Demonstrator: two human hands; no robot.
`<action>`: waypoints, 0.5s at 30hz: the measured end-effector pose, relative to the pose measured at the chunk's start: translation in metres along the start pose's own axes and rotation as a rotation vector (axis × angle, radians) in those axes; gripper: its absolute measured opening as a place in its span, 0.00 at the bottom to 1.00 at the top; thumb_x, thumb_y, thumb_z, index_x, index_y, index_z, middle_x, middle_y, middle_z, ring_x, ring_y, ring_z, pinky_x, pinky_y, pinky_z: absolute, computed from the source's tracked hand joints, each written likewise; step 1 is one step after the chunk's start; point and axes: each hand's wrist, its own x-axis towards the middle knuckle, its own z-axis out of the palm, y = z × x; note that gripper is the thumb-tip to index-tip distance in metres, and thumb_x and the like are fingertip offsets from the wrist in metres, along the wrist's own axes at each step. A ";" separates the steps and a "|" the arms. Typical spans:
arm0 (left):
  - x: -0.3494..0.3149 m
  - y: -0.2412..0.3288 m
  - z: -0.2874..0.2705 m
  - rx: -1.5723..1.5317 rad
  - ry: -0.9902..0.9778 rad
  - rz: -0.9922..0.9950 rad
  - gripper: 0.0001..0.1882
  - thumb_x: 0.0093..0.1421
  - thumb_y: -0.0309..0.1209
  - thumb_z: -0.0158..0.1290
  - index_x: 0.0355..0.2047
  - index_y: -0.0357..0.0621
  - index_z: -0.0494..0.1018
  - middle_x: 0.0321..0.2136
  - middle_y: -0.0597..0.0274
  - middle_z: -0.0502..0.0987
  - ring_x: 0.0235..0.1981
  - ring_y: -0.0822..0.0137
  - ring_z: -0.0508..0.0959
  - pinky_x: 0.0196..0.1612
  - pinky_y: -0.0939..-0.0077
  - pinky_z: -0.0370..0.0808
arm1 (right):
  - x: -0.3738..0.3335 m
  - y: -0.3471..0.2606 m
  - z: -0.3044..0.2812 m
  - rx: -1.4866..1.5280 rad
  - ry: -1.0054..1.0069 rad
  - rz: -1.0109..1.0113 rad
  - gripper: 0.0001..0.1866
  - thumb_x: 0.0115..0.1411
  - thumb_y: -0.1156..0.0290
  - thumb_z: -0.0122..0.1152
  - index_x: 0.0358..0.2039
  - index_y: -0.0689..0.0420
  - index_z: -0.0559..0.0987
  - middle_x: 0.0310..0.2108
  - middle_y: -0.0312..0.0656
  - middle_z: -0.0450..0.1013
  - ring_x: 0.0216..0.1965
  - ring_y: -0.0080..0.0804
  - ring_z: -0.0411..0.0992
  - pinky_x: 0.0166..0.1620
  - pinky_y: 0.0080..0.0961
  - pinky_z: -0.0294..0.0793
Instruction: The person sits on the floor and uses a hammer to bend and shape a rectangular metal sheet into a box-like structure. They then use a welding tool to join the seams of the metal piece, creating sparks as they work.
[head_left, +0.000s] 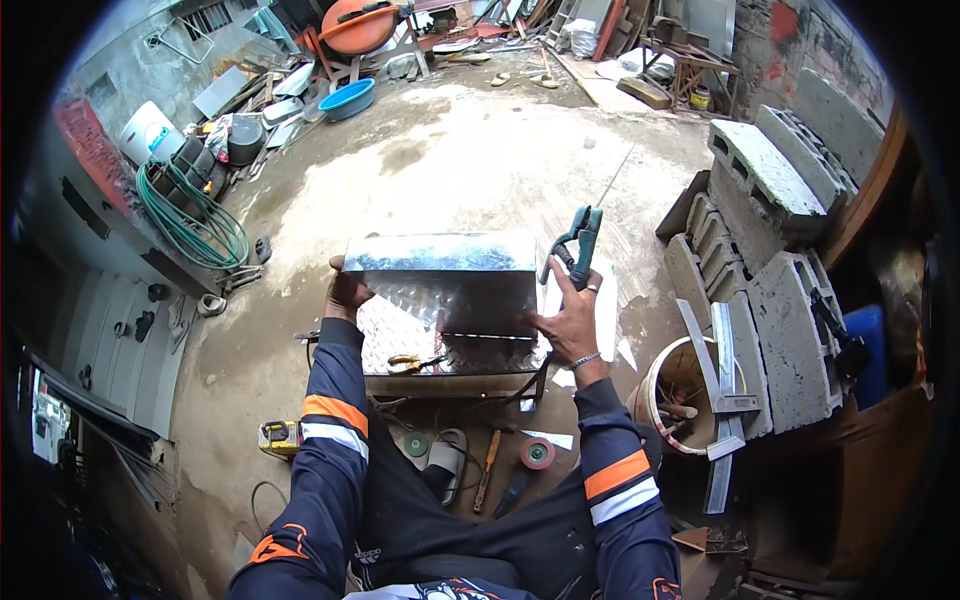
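Note:
A bent sheet-metal box (440, 252) with a shiny top flange stands in front of me, over a small work table with a patterned metal top (395, 335). My left hand (347, 293) is closed on the box's left end, its fingers partly hidden behind the metal. At the right end, my right hand (574, 318) grips a green welding electrode holder (583, 245), its thin rod pointing up and away. The thumb of that hand touches the box's lower right edge. Yellow-handled pliers (408, 361) lie on the table top, just below the box.
By my feet lie an angle grinder (530, 460), a wooden-handled tool (487, 470) and a green disc (415, 444). A yellow tape measure (280, 437) sits left. On the right are a white bucket (650, 395), metal strips with a square (735, 403) and concrete blocks (795, 320).

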 end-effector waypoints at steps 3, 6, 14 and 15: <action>-0.004 0.008 0.007 0.034 0.062 -0.007 0.54 0.32 0.65 0.70 0.54 0.41 0.74 0.54 0.52 0.77 0.55 0.54 0.76 0.59 0.53 0.73 | 0.009 -0.005 0.002 -0.020 -0.030 -0.022 0.43 0.38 0.54 0.83 0.57 0.49 0.78 0.50 0.51 0.63 0.53 0.48 0.64 0.58 0.39 0.68; -0.007 0.011 0.018 0.094 0.091 0.013 0.55 0.33 0.65 0.70 0.56 0.41 0.72 0.54 0.53 0.76 0.55 0.55 0.75 0.60 0.55 0.72 | 0.012 -0.011 0.007 0.042 0.010 0.044 0.33 0.41 0.60 0.80 0.51 0.49 0.81 0.48 0.49 0.66 0.49 0.46 0.67 0.54 0.38 0.70; -0.037 0.062 0.108 1.224 0.456 0.430 0.62 0.39 0.75 0.60 0.64 0.41 0.62 0.57 0.58 0.67 0.63 0.59 0.64 0.68 0.57 0.58 | 0.007 -0.001 0.020 0.166 0.074 0.126 0.30 0.43 0.67 0.76 0.50 0.50 0.81 0.47 0.51 0.68 0.48 0.45 0.70 0.51 0.37 0.73; -0.035 0.063 0.138 1.467 0.392 0.479 0.61 0.38 0.73 0.62 0.64 0.43 0.63 0.58 0.57 0.67 0.64 0.58 0.63 0.68 0.56 0.58 | 0.009 -0.001 0.016 0.141 0.076 0.123 0.30 0.43 0.67 0.75 0.50 0.49 0.82 0.46 0.51 0.68 0.47 0.46 0.71 0.51 0.37 0.73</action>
